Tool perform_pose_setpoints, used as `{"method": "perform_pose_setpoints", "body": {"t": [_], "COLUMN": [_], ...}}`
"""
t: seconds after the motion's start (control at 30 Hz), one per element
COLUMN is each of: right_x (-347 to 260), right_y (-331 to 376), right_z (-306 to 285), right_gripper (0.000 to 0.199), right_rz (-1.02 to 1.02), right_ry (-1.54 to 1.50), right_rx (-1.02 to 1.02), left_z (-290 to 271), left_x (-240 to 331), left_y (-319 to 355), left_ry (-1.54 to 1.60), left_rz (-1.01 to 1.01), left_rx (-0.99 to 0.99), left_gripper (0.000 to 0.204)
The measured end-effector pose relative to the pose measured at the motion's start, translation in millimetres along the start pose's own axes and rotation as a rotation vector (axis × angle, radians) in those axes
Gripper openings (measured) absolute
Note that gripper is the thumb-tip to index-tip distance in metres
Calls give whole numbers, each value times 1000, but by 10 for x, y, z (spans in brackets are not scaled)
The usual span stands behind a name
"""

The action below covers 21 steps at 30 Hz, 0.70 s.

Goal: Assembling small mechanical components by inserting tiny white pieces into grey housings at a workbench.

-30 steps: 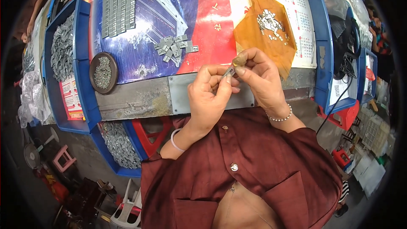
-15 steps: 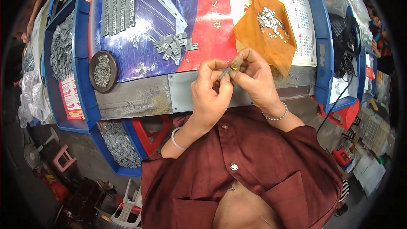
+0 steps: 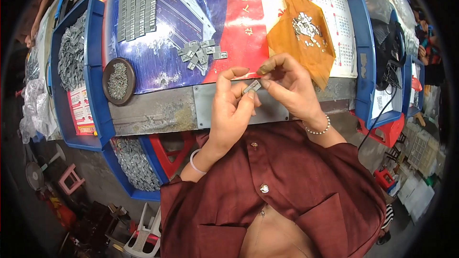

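A small grey rectangular plastic piece point(image 3: 252, 87) is held between the thumb and fingers of my left hand point(image 3: 230, 107), just over the table's front edge. The index finger of that hand is lifted off the piece. My right hand point(image 3: 295, 91) is beside it, with the thumb tip close to the piece's right end. A gap shows between its thumb and its index finger, which wears a brownish fingertip cover point(image 3: 266, 67). I see nothing between those fingers. Beyond my hands lies a loose pile of similar grey pieces point(image 3: 198, 53).
Small white parts point(image 3: 307, 27) lie on an orange-brown sheet point(image 3: 282, 40). A round dark dish point(image 3: 106, 86) holds tiny metal parts. Neat rows of grey pieces point(image 3: 138, 7) lie at the far left. Blue bins point(image 3: 93, 43) of grey pieces stand left; another blue bin point(image 3: 358, 19) stands right.
My hands have moved slightly apart. The right fingers have come off the grey piece, and the left index finger has lifted. The piece has turned so that its flat face shows.
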State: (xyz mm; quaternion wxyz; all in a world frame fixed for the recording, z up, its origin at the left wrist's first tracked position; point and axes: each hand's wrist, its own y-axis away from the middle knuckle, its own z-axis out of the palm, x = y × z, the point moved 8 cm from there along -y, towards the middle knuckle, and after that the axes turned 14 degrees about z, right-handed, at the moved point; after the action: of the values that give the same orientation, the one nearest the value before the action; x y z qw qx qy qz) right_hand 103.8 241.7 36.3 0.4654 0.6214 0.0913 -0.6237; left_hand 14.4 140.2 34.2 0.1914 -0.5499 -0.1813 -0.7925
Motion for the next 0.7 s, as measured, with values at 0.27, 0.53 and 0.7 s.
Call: {"method": "perform_pose_setpoints", "body": {"t": [0.27,0.53,0.7], "right_x": [-626,-923,-1202], "right_y": [228,-20,-1075], "right_z": [449,744,738], "right_gripper": [25,22,17], "right_rz": [-525,-584,-554], "right_ry": [879,1020,959], "right_rx": [-186,-224,17], "left_z": [-96,-401,-832], "left_x": [70,323,247], "left_y": [28,76,228], "left_ry": [67,133,-174], "left_rz": [-75,74,346], "left_rx": [-60,-7,153], "left_gripper": [43,52,46]}}
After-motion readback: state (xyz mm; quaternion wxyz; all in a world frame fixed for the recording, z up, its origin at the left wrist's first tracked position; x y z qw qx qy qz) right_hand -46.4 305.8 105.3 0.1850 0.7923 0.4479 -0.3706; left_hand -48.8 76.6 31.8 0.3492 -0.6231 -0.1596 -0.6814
